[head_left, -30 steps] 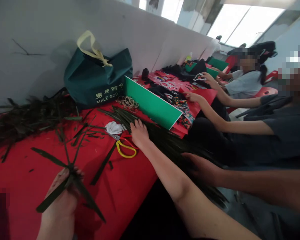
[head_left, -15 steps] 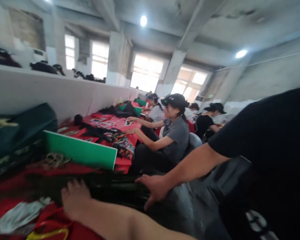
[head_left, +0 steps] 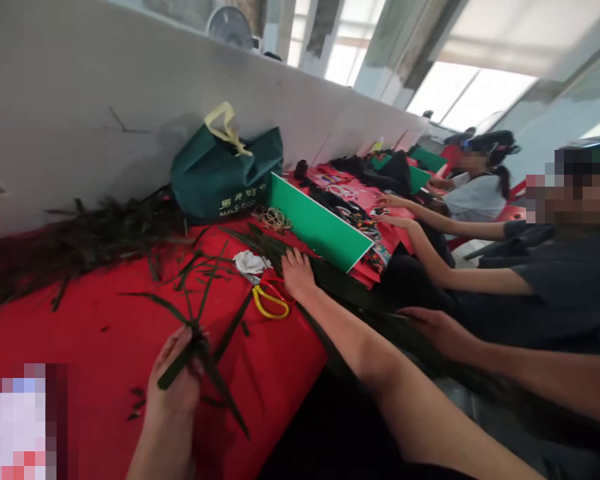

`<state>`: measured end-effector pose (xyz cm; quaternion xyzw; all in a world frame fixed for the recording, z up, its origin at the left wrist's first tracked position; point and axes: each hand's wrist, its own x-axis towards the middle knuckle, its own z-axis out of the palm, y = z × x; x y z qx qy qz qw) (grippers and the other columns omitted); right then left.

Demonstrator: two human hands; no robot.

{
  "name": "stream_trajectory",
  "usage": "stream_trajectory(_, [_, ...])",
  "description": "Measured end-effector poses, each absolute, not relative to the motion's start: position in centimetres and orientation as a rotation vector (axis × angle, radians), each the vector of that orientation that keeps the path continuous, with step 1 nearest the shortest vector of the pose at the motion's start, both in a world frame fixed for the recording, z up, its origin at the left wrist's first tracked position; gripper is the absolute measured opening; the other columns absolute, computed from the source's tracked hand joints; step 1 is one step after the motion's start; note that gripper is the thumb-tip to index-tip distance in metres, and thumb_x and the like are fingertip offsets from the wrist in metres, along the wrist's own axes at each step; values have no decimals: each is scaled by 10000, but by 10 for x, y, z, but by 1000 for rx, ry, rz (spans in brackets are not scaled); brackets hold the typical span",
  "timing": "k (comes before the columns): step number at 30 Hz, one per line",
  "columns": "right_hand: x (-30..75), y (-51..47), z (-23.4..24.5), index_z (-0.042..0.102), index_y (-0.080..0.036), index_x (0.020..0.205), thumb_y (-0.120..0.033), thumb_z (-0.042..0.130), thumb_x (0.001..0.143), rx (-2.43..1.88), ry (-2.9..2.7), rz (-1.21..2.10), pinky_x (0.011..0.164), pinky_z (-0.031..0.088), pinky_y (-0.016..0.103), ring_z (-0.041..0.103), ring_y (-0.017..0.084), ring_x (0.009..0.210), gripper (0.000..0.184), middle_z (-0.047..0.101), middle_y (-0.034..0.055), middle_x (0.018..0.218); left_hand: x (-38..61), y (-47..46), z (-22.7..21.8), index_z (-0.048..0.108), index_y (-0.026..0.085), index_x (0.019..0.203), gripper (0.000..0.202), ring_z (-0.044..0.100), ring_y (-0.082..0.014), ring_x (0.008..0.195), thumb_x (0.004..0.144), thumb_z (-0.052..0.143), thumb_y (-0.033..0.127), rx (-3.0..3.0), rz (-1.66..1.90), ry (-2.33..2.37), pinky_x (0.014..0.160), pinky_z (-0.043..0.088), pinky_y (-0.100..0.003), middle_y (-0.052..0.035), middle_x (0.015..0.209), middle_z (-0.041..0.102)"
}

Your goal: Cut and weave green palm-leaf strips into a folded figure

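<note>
My left hand [head_left: 177, 380] is closed around the centre of a small piece of crossed green leaf strips [head_left: 200, 347], held just above the red tablecloth [head_left: 95, 333]. My right hand [head_left: 297, 273] reaches out over a long bundle of dark green leaves [head_left: 353, 297] lying across the table edge, fingers curled down onto it. Another person's hand [head_left: 430, 328] rests on the same bundle further right.
Yellow-handled scissors [head_left: 270, 303] and a white cloth scrap [head_left: 250, 261] lie just left of my right hand. Behind are rubber bands [head_left: 273, 217], a green bag [head_left: 225, 180], a green board [head_left: 320, 230] and a loose leaf pile [head_left: 80, 240]. Seated people work at right.
The view swung up to the room and back down to the table. My left hand still holds the leaf strips and my right hand stays on the bundle.
</note>
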<state>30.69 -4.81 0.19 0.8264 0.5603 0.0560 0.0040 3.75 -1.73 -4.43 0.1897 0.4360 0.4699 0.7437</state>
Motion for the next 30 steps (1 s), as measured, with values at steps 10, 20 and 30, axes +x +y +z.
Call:
stream_trajectory(10, [306,-74,0,450,-86,1181,-156,380,787,2497,1953,364,1001,90,502,40,281,1282,407,257,156,1362,54,-34,4,558,140,691,221,569,-102,522,512,685,169,396,991,902,443,443,-170,17,596,600])
stream_trajectory(20, [337,-75,-16,368,-70,1237,-242,396,790,2754,1875,139,898,363,389,382,255,1144,479,366,171,1288,55,-32,1,555,139,733,263,560,-89,533,524,698,211,414,1002,910,502,458,-176,17,605,598])
stream_trajectory(30, [353,-22,-26,504,-99,1130,-99,359,743,2573,2150,266,890,361,362,439,227,1048,414,520,117,1144,50,-26,-7,546,142,736,204,570,-87,545,581,663,203,379,1085,855,537,460,-194,10,632,596])
